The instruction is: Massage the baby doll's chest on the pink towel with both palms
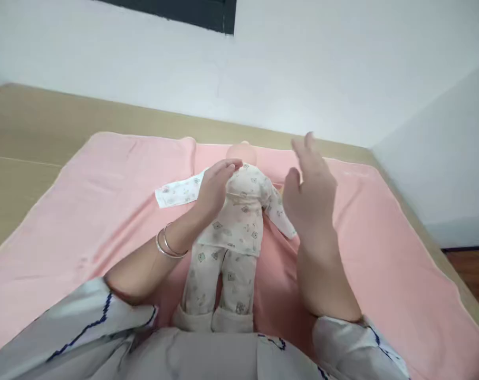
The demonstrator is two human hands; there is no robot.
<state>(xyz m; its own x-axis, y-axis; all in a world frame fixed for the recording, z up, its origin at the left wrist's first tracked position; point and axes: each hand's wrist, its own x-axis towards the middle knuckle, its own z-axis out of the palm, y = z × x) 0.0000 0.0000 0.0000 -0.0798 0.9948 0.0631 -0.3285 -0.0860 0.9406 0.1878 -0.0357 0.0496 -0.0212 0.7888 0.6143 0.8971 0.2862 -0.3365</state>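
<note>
A doll [245,211] in white printed clothes lies stretched out on a pink blanket [121,174], its feet toward me. Its round bald head [241,153] is at the far end; which way the face points I cannot tell. The printed top has one sleeve [179,191] spread flat to the left and the other [279,214] angled down to the right. Over the doll's left-side shoulder is my left hand [217,187], fingers stretched out; whether it touches the cloth is unclear. My right hand [310,192] is raised beside the right sleeve, fingers apart, slightly blurred, holding nothing.
The blanket covers most of a tan padded surface [29,121] that meets a white wall [303,68] behind. A dark panel [200,13] is set in the wall above. Brown wooden floor [471,274] shows at the right edge.
</note>
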